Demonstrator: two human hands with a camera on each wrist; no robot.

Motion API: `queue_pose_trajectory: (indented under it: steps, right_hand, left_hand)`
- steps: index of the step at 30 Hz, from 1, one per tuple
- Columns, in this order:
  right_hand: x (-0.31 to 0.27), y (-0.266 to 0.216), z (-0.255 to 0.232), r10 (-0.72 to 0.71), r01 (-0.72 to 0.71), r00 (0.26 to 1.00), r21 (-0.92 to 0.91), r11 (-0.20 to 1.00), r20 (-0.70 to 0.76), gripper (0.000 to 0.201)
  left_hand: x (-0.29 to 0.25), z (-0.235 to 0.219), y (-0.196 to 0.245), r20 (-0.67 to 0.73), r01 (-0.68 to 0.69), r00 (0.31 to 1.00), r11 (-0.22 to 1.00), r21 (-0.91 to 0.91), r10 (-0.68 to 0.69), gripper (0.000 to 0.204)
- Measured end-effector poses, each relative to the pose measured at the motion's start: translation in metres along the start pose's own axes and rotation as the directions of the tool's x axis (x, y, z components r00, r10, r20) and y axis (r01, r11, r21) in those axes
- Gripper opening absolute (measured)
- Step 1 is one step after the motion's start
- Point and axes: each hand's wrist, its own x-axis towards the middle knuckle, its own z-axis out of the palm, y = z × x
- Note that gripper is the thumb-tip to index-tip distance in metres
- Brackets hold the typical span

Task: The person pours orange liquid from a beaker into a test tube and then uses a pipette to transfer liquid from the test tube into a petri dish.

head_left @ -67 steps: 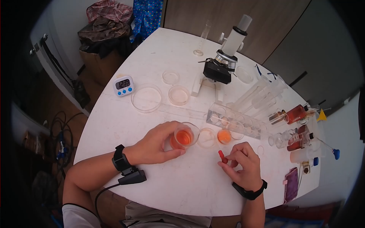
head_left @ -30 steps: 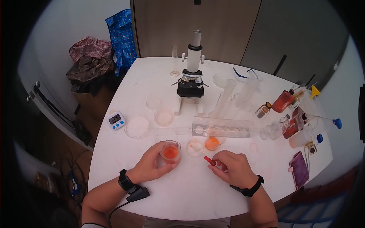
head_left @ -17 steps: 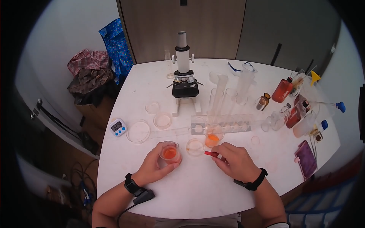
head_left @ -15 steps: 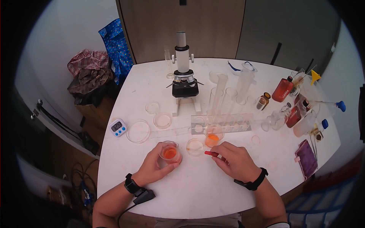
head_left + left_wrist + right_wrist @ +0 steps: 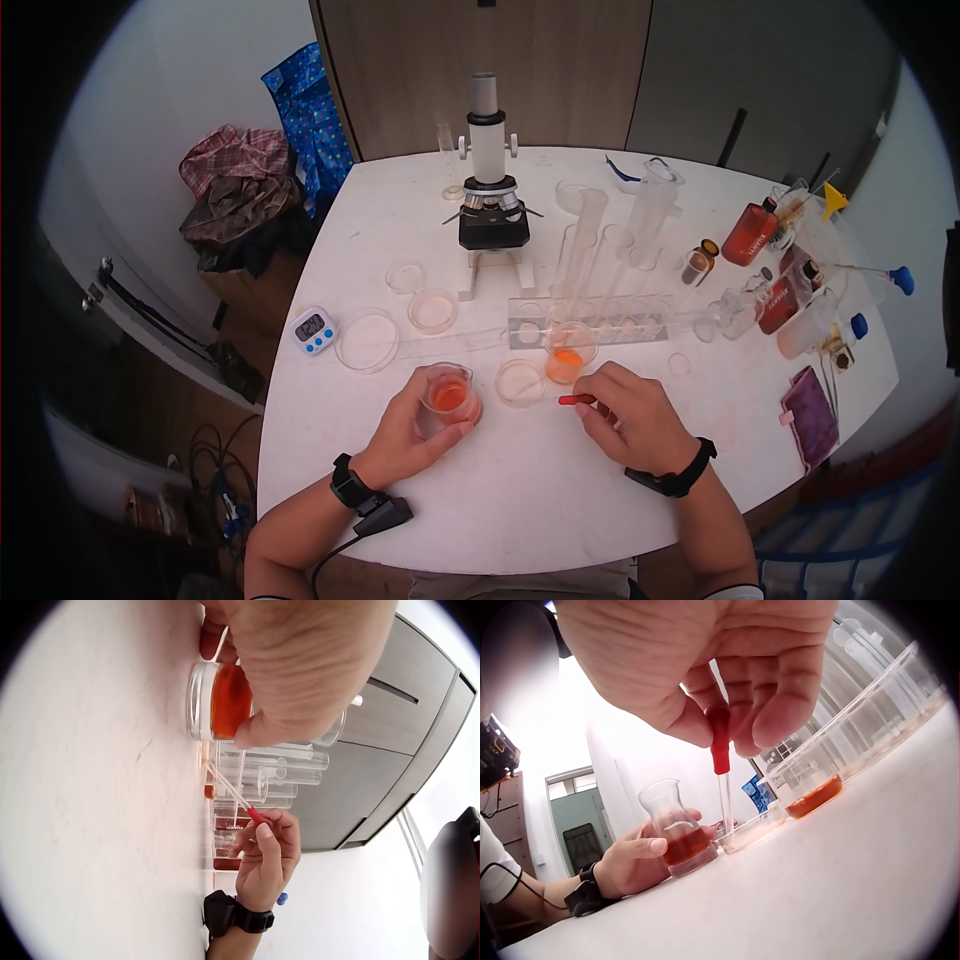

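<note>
Left hand: the left hand [image 5: 405, 437] is closed around a clear glass flask [image 5: 450, 398], with the thumb on one side.
Flask: it stands upright at the front of the white table [image 5: 480, 510], with red-orange liquid low inside and a little pouring lip at the top.
Right hand: the right hand [image 5: 640, 422] pinches the red rubber top [image 5: 575, 400] of a thin clear glass dropper [image 5: 724, 802] between thumb and fingers.
Dropper: the glass part points down, and its low end is at the small, round, clear dish [image 5: 507, 373]. Whether it touches the bottom is too hard to tell.
Small dish: it lies flat between the flask and the right hand.
Orange cup: a small clear beaker [image 5: 565, 366] with orange liquid stands just beside the small dish, near the right hand's fingers.
Behind: a long see-through rack [image 5: 655, 325] with round holes lies past the beaker. Tall clear tubes [image 5: 590, 235] stand behind the rack.
Back: a white and black microscope [image 5: 488, 155] stands near the far edge.
Left side: a white timer [image 5: 314, 331] with blue buttons sits next to a big round clear dish [image 5: 341, 353].
Right side: red bottles [image 5: 750, 235], a brown glass jar [image 5: 706, 256] and a purple cloth [image 5: 809, 420] lie there.
</note>
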Motion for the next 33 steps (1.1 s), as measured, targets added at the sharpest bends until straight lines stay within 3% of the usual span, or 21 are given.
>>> queue_pose_trajectory:
  steps: [11,14,23,33]
  right_hand:
    - [0.0002,-0.0015,-0.005,0.019,-0.021,1.0,0.084,0.996,0.024,0.012]
    - [-0.0002,0.0007,-0.0033,-0.03,0.03,1.0,0.097,0.995,0.005,0.015]
    - [-0.0008,-0.0021,-0.0042,-0.003,-0.002,0.999,0.116,0.993,0.041,0.013]
    - [-0.0007,-0.0032,-0.0026,0.056,-0.06,0.998,0.131,0.99,0.034,0.012]
  left_hand:
    - [-0.0008,-0.001,-0.001,0.013,0.036,0.999,0.999,-0.03,-0.036,0.058]
    - [-0.0011,-0.0006,-0.0028,0.014,0.006,1.0,1.0,-0.021,-0.006,0.058]
    - [-0.0002,-0.0013,-0.0033,0.013,-0.016,1.0,0.999,0.041,0.015,0.053]
    - [-0.0025,0.0026,-0.0051,-0.03,0.021,0.999,0.992,-0.124,-0.025,0.056]
